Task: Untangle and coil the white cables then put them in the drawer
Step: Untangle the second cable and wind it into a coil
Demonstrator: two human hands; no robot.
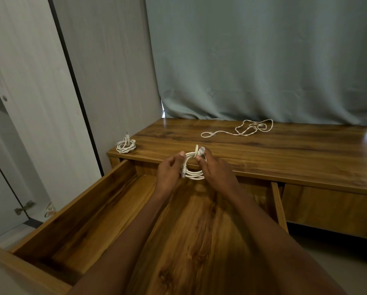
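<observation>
**Coiled white cable held above an open wooden drawer**

The drawer [106,211] fills the lower left and centre of the frame, pulled wide open; its walls and floor are glossy wood with dark, streaky grain, and what shows of the floor between the forearms holds nothing. Just right of it sits a second drawer front [331,205] in the same wood, closed.

At the centre of the frame both hands hold a coiled white cable [196,174] over the far end of the open drawer, at the front edge of the surface [285,154]. The left hand [169,174] pinches the coil's left side, where a clear plug hangs down; the right hand [215,170] pinches the top right, where the cable end wraps round the loops and a second plug sticks up.

A finished coil [126,145] lies on the surface's left corner, round and tight. A loose tangled cable [245,128] sprawls at the upper right of the surface, near a grey-green curtain [263,60] with soft folds.
</observation>
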